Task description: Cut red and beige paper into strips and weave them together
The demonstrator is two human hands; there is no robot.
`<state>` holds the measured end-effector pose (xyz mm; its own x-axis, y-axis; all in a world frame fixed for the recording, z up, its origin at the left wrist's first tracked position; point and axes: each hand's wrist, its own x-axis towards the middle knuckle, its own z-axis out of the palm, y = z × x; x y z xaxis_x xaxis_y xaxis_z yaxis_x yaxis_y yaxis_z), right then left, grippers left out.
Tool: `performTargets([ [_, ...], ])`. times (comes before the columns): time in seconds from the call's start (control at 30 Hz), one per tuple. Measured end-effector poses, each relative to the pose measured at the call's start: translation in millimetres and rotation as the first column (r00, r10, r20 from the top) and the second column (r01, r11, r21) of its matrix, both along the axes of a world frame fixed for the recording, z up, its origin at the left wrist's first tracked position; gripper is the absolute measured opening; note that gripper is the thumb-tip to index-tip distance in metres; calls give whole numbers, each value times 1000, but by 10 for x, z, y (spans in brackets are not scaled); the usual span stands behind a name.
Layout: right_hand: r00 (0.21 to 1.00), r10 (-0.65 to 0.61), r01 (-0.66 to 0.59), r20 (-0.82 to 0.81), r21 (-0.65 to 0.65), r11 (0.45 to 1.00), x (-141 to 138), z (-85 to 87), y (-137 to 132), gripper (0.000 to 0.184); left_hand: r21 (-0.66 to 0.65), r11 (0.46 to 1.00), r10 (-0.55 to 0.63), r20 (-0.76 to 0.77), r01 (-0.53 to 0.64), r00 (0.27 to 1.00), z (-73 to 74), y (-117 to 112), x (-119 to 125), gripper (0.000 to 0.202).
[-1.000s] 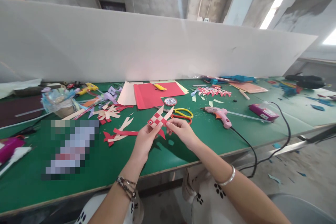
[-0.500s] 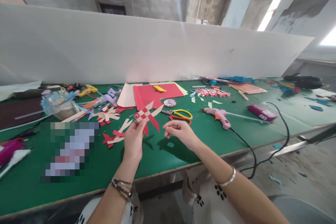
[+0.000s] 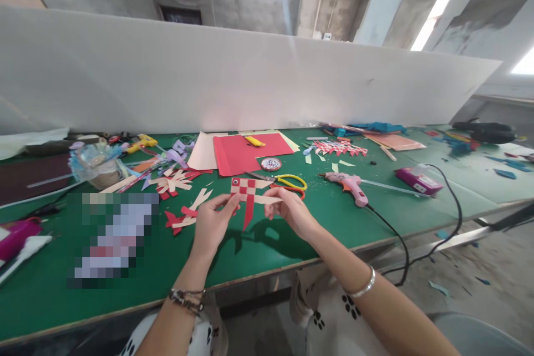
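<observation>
A woven paper fish [image 3: 246,189] in red and cream checks, with a googly eye at its left end, is held above the green table. My left hand [image 3: 214,217] pinches its lower left side between thumb and fingers. At the fish's right end, my right hand [image 3: 287,208] has its fingers closed on the tip of a cream paper strip. A red strip hangs down from the fish. Just behind lie scissors [image 3: 292,181] with yellow and red handles, and a round tin of googly eyes [image 3: 271,163].
Red paper [image 3: 236,156] with a yellow cutter [image 3: 254,141] lies at the back. Paper scraps [image 3: 173,181] are on the left. A pink glue gun [image 3: 348,183] trails its cord rightward. Woven fish [image 3: 340,147] lie before the white partition [image 3: 267,78].
The fish has turned so its strips point right and down, and sits slightly further right. My right hand, earlier apart from it, now grips a cream strip.
</observation>
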<state>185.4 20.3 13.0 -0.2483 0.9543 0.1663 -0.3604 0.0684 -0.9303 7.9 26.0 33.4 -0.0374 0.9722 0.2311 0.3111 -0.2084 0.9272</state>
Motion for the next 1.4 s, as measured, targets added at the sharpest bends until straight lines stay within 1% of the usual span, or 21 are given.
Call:
performTargets([
  [0.07,999,-4,4,34,-19,1000,-2,2,-11,44,10,1000,-1,-53,1,999,20,4,-14,36],
  [0.17,976,-11,9,216,10,1000,-12,19,-36,36,12,999,-34,-91,36,995,27,6,-17,37],
  [0.23,959,-11,3,282,27,1000,-21,28,-48,32,-7,997,-75,-102,74,992,17,1,-7,40],
  [0.33,955,-19,12,297,25,1000,-28,26,-47,32,-70,988,-145,-137,137,980,7,-10,8,44],
  [0.4,952,-23,17,304,23,1000,-29,16,-37,33,-88,985,-162,-154,150,975,9,-16,8,46],
  [0.57,935,-22,12,353,30,999,-20,-12,-12,35,-45,990,-138,-212,131,968,11,-8,-14,45],
  [0.67,917,-59,36,396,65,997,-6,-22,0,33,-51,993,-118,-224,109,968,-13,8,-21,45],
  [0.77,907,-89,53,411,100,994,15,-29,17,32,-81,991,-116,-171,103,978,-50,34,-39,48],
  [0.87,910,-106,68,400,107,992,36,-44,42,34,-78,981,-184,-83,177,979,-78,67,-76,48],
  [0.93,911,-106,69,398,106,992,46,-62,59,34,-63,976,-211,-83,206,974,-83,82,-100,46],
  [1.13,906,-92,64,412,81,995,52,-100,87,36,-51,986,-165,-146,159,975,-53,61,-97,45],
  [1.4,902,-132,111,410,76,991,61,-39,70,34,-27,987,-161,-214,159,964,5,10,-70,39],
])
